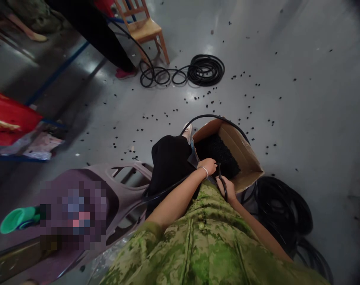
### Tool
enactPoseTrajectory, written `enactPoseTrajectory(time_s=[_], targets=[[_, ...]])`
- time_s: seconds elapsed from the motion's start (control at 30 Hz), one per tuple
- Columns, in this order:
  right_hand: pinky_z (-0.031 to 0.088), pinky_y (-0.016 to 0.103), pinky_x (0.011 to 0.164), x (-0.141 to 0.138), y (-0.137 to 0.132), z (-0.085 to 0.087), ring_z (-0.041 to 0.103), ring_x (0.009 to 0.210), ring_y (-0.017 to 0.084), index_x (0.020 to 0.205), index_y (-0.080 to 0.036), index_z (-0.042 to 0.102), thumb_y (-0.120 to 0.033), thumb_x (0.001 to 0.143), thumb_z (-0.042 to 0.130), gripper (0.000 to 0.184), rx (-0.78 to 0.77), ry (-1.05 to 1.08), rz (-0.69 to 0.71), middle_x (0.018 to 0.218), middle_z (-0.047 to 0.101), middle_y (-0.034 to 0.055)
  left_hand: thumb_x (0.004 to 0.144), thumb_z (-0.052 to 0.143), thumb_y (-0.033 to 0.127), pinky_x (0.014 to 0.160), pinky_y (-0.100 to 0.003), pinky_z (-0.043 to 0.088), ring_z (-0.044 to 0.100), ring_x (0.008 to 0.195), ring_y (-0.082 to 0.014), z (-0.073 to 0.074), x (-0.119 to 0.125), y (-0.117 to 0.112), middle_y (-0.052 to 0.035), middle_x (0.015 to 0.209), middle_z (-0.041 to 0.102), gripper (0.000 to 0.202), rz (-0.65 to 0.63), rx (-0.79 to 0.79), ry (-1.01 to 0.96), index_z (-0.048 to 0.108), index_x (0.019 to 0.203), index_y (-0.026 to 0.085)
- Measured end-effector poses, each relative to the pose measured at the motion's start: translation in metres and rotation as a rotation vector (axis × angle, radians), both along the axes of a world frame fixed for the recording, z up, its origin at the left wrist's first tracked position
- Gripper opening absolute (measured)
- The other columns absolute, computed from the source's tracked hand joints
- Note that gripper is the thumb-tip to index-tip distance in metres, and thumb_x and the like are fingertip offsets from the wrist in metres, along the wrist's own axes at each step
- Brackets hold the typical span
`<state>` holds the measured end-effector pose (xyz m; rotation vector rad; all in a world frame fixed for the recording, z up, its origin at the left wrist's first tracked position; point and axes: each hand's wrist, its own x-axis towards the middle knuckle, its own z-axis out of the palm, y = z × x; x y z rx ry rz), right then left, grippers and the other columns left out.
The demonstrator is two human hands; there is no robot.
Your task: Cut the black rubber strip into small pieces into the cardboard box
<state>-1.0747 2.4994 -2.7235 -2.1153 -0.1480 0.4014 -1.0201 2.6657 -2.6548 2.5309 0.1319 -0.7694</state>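
Black hose (220, 174) held by both hands at the cardboard box (245, 158) of cut pieces: left hand (208, 165) pinches its end, right hand (227, 189) grips behind. Step judged: cutting; next needs feeding hose forward.

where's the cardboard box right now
In the head view the cardboard box sits on the floor just right of centre, beside the left hand and right hand.
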Motion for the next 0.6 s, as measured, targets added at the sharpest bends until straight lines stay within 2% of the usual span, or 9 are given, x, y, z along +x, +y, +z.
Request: enactPoseTrajectory(time_s=[0.17, 0.23, 0.33, 0.4, 0.47, 0.6], targets=[[0.045, 0.024, 0.064, 0.004, 0.001, -0.012, 0.057, 0.065, 0.017, 0.087, -0.015, 0.072, -0.067, 0.079, 0.045, 0.059, -0.033, -0.048, -0.006, 0.070, 0.066, 0.0036, 0.095, 0.043, 0.034, 0.092, -0.031, 0.050, 0.064, 0.112, -0.0234, -0.002, 0.002, -0.002, -0.0117, 0.119, 0.069, 0.034, -0.001, 0.034, 0.002, 0.070, 0.111, 0.018], [0.045, 0.025, 0.066, 0.005, 0.001, -0.016, 0.058, 0.066, 0.017, 0.088, -0.016, 0.072, -0.067, 0.079, 0.045, 0.058, -0.035, -0.063, 0.003, 0.071, 0.067, 0.0034, 0.095, 0.045, 0.033, 0.090, -0.032, 0.051, 0.065, 0.109, -0.0245, 0.002, -0.002, -0.005, -0.0143, 0.116, 0.069, 0.034, -0.002, 0.067, -0.011, 0.069, 0.111, 0.016], [0.046, 0.025, 0.066, 0.006, 0.001, -0.019, 0.060, 0.067, 0.018, 0.087, -0.017, 0.073, -0.068, 0.077, 0.047, 0.059, -0.037, -0.067, 0.001, 0.072, 0.069, 0.0038, 0.093, 0.049, 0.026, 0.087, -0.035, 0.052, 0.065, 0.106, -0.0265, 0.013, -0.015, -0.013, -0.0204, 0.117, 0.065, 0.032, -0.023, 0.190, -0.141, 0.063, 0.118, 0.011], [0.047, 0.026, 0.066, 0.006, 0.000, -0.018, 0.062, 0.068, 0.019, 0.087, -0.016, 0.073, -0.068, 0.078, 0.047, 0.059, -0.047, -0.074, 0.011, 0.073, 0.070, 0.0043, 0.092, 0.050, 0.020, 0.086, -0.038, 0.052, 0.065, 0.107, -0.0285, 0.023, -0.024, -0.017, -0.0241, 0.116, 0.063, 0.032, -0.030, 0.279, -0.207, 0.062, 0.119, 0.007], [0.047, 0.027, 0.068, 0.005, -0.001, -0.014, 0.063, 0.070, 0.020, 0.088, -0.017, 0.073, -0.065, 0.080, 0.047, 0.056, -0.059, -0.086, 0.030, 0.077, 0.071, 0.0045, 0.092, 0.050, 0.018, 0.084, -0.038, 0.052, 0.064, 0.107, -0.0295, 0.029, -0.031, -0.017, -0.0252, 0.112, 0.063, 0.029, -0.040, 0.307, -0.177, 0.063, 0.115, 0.005], [0.048, 0.030, 0.072, 0.003, -0.004, -0.001, 0.066, 0.075, 0.022, 0.097, -0.018, 0.071, -0.061, 0.082, 0.048, 0.051, -0.058, -0.044, 0.053, 0.084, 0.073, 0.0049, 0.094, 0.047, 0.018, 0.079, -0.034, 0.053, 0.066, 0.102, -0.0273, 0.026, -0.035, -0.009, -0.0234, 0.108, 0.066, 0.029, -0.085, 0.236, -0.155, 0.063, 0.114, 0.005]])
